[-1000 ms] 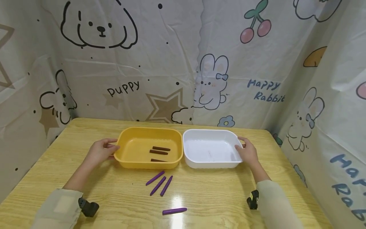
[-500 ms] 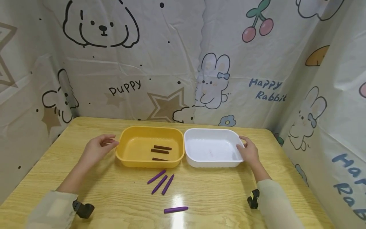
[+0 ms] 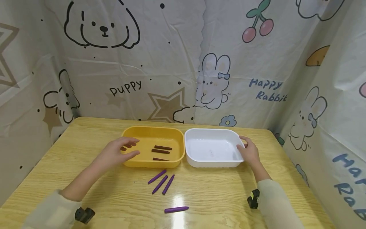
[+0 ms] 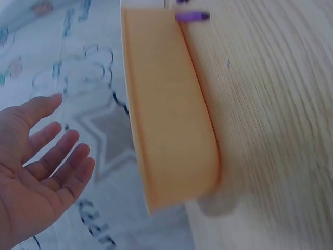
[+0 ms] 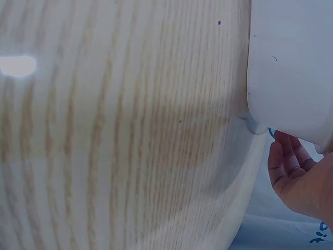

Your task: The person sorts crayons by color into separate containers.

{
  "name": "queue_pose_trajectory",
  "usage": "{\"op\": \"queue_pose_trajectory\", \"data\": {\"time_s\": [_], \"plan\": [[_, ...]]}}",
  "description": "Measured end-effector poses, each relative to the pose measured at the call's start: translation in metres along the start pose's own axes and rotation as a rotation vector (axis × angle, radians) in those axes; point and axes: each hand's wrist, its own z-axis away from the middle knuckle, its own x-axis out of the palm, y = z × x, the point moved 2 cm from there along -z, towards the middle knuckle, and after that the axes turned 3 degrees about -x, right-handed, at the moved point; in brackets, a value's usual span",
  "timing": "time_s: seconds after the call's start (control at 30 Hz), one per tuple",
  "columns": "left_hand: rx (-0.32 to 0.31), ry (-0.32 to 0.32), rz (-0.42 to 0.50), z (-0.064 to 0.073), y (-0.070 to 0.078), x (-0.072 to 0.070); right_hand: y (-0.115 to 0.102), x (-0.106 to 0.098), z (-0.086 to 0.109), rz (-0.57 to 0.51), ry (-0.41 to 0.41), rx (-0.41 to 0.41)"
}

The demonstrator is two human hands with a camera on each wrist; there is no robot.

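Note:
My left hand (image 3: 115, 152) hovers over the left end of the yellow bin (image 3: 154, 164), fingers spread and loosely bent, with nothing in them. In the left wrist view the hand (image 4: 44, 166) is apart from the bin's side wall (image 4: 169, 114). Three brown crayons (image 3: 160, 151) lie inside that bin. Beside it stands the white bin (image 3: 214, 163). My right hand (image 3: 248, 151) grips the white bin's right end, thumb at the rim and fingers round the outside. The right wrist view has the fingers (image 5: 291, 161) curled against its wall.
Three purple crayons (image 3: 160, 184) lie together on the wooden table (image 3: 128, 203) in front of the yellow bin. Nearer the front is another purple crayon (image 3: 176, 209). A printed cloth (image 3: 160, 63) hangs behind the table and along its sides.
My left hand has let go of the yellow bin's left rim and moved right, over the bin. The right hand stays on the white bin.

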Motion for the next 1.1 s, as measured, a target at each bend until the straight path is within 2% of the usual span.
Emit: {"op": "queue_pose_trajectory", "data": {"time_s": [0.2,0.27,0.37,0.47,0.57,0.67,0.73,0.87,1.1], "plan": [[0.245,-0.057,-0.063,0.003,0.029,0.025,0.001,0.0,0.001,-0.026,0.003,-0.01],[0.328,-0.093,-0.053,0.005,0.039,0.036,0.001,-0.001,0.002,-0.045,0.001,-0.004],[0.418,-0.188,-0.062,0.011,0.054,0.052,-0.001,-0.001,0.005,-0.064,0.002,0.006],[0.421,-0.312,-0.088,0.017,0.066,0.068,-0.002,-0.001,0.006,-0.073,0.007,0.007],[0.381,-0.43,-0.098,0.023,0.074,0.084,-0.001,-0.001,0.005,-0.075,0.013,0.005],[0.352,-0.507,-0.111,0.029,0.078,0.1,0.0,0.0,0.004,-0.075,0.015,0.005],[0.347,-0.54,-0.118,0.033,0.078,0.11,0.001,0.0,0.004,-0.075,0.013,0.007],[0.376,-0.575,-0.145,0.039,0.079,0.124,0.001,0.001,0.005,-0.078,0.01,0.01],[0.426,-0.599,-0.19,0.044,0.085,0.136,0.0,0.001,0.006,-0.089,0.015,0.018]]}}
